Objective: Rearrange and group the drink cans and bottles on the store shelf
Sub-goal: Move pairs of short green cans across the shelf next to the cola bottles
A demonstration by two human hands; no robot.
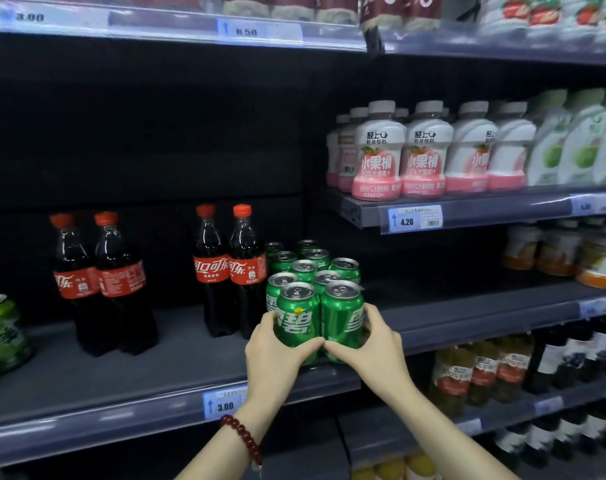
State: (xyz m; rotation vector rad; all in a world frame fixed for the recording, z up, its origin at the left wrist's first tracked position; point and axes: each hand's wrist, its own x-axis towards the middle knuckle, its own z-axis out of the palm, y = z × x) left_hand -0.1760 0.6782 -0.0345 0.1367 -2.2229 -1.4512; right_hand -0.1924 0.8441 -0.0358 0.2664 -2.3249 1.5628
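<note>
Several green soda cans (pixel 305 268) stand packed together at the right end of the dark shelf (pixel 104 386). My left hand (pixel 277 355) grips the front left green can (pixel 296 313). My right hand (pixel 367 344) grips the front right green can (pixel 343 313) beside it. Both front cans are upright near the shelf's front edge. Two cola bottles (pixel 228 268) with red caps stand just left of the cans. Another pair of cola bottles (pixel 100 282) stands further left. One more green can (pixel 0 334) sits at the far left edge.
A higher shelf to the right holds pink and white juice bottles (pixel 398 150) and green-labelled bottles (pixel 578 140). Below them are orange-labelled jars (pixel 564 251) and dark bottles (pixel 571 355). Price tags (pixel 223 405) line the shelf rims. Bare shelf lies between the two cola pairs.
</note>
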